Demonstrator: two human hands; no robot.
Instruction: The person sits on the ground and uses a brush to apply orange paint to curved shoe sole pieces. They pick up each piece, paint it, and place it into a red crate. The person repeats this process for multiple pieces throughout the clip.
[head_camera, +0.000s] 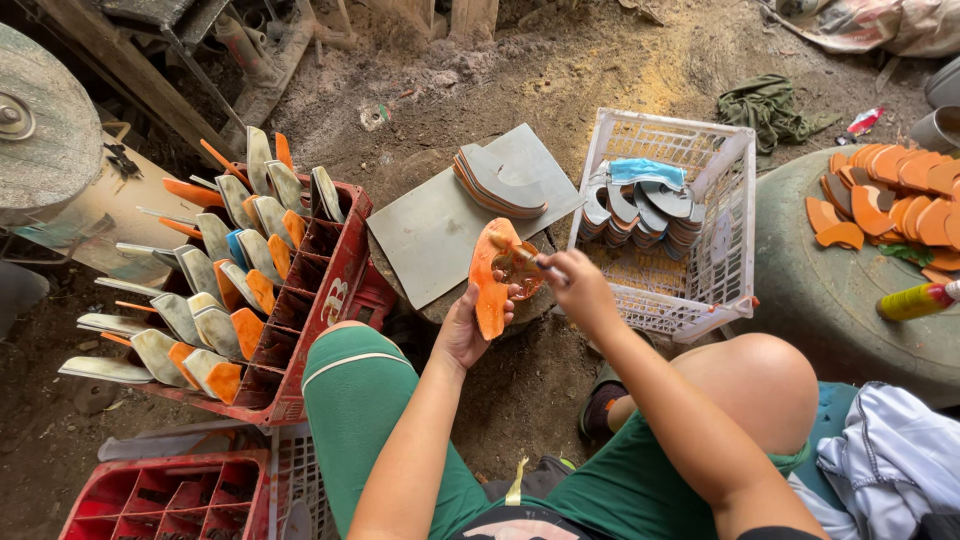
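Left hand (462, 330) closed round the lower end of an orange sole piece (495, 275), holding it upright; right hand (578, 285) pinched shut on a small brush (528, 258), tip touching the piece's face. Just past the hands: grey board (430, 235) carrying a stack of soles (497, 182). Right of the right hand a white basket (720, 215) with stacked soles, left of the left hand a red crate (325, 290) with pieces standing in its slots.

left hand (462, 330) holds orange blade (492, 280); right hand (577, 287) brushes it.
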